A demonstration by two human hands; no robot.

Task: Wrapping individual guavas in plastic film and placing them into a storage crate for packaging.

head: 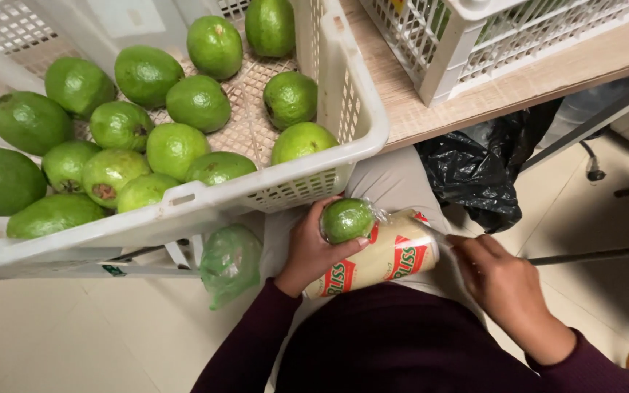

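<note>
Sixteen or so bare green guavas (121, 125) sit in the white slatted crate (358, 138) on the left, none of them wrapped, so by the look of it most of the wrapping work is left to do. Below the crate's near rim hangs a thin greenish plastic bag (231, 263). Moving right, the left hand (311, 244) comes up from the lap, fingers curled around a single guava (346, 220), pressing it onto the roll of cling film (380, 260); clear film already lies glossy over the fruit, so this one looks partly wrapped. Further right, the right hand (500, 280) rests at the roll's end, fingers bent and pinching the film's edge. Up beyond, a second white crate (445, 51) stands on the wooden desk (431, 113), with a black bag (475, 175) slumped beneath.
</note>
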